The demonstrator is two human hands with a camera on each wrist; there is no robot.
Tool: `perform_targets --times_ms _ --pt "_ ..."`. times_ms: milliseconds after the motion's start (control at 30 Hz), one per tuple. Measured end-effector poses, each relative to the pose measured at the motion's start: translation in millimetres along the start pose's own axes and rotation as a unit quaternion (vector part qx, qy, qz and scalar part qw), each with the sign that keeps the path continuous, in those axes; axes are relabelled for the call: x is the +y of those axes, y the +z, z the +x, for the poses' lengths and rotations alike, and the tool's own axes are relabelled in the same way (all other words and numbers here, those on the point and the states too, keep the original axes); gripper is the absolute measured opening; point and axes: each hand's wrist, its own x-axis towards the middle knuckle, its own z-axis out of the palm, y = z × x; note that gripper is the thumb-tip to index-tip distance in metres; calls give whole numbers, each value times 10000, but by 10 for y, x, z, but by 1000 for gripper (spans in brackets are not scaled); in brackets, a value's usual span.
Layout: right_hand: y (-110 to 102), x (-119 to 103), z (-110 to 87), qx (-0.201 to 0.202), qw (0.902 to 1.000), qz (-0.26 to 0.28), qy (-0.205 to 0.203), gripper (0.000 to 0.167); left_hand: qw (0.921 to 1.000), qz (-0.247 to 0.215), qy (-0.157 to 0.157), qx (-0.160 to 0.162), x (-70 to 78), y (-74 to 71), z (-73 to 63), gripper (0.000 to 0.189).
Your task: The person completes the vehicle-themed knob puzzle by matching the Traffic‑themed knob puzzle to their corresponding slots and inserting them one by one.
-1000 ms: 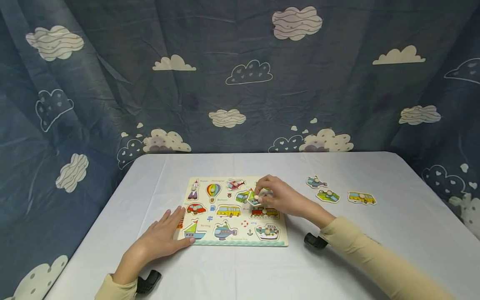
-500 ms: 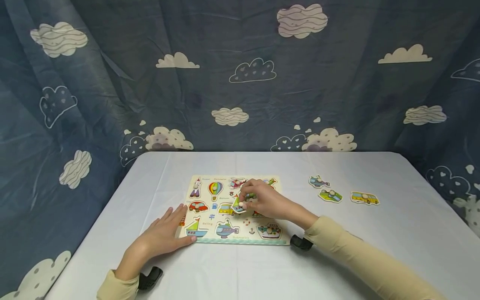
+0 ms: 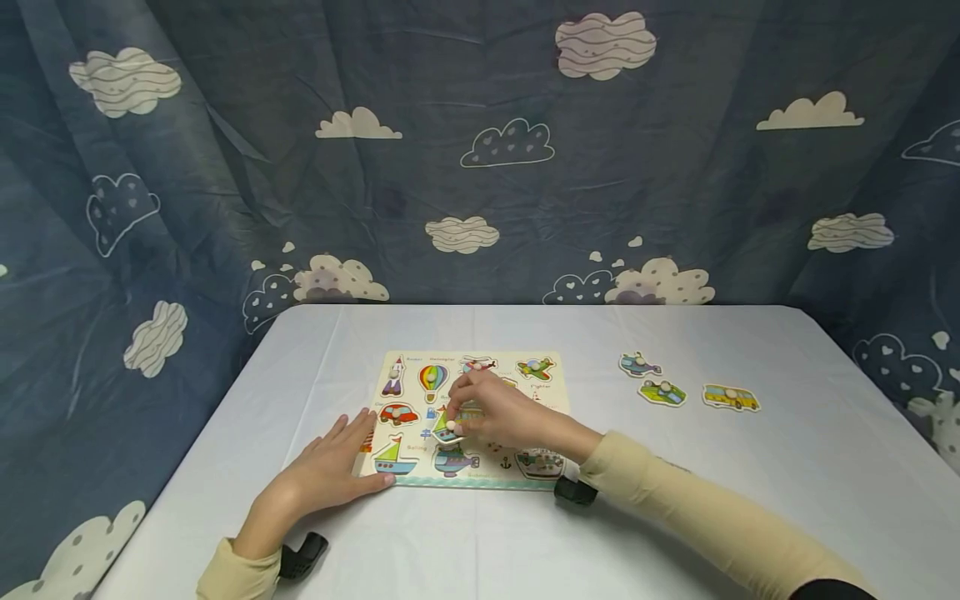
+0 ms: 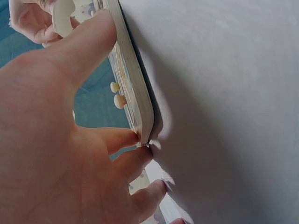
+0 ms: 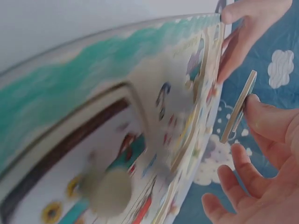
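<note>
A wooden knob puzzle board (image 3: 480,482) printed with vehicles lies on the white table. My right hand (image 3: 498,412) pinches the small knob of a sailboat puzzle piece (image 3: 441,430) above the middle of the board. In the right wrist view that piece (image 5: 240,108) shows edge-on, apart from the board, at the thumb and fingertips. My left hand (image 3: 322,477) rests at the board's front left corner, thumb on the front edge and outstretched fingers along the left side. A sailboat picture (image 3: 394,458) is beside the left thumb. The right hand covers part of the board's middle.
Right of the board lie a submarine piece (image 3: 639,364), a green vehicle piece (image 3: 662,392) and a yellow bus piece (image 3: 731,397). Rocket (image 3: 393,377), balloon (image 3: 432,380), red car (image 3: 398,414) and airplane (image 3: 536,368) are on the board. A cloud-patterned curtain (image 3: 510,217) hangs behind the table.
My right hand has carried the sailboat piece leftward and slightly toward me, from the board's right side to its middle. The left hand has stayed at the corner.
</note>
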Motion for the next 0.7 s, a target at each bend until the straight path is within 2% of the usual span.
perform_targets --times_ms 200,500,700 --pt "68 -106 88 -67 9997 -49 -250 5 10000 14 33 0 -6 -3 4 102" --pt "218 -212 251 -256 9990 -197 -310 5 10000 -9 -35 -52 -1 -10 1 103" --pt "299 -305 350 -415 9972 -531 -316 7 10000 -1 -28 -45 -15 -4 9 103"
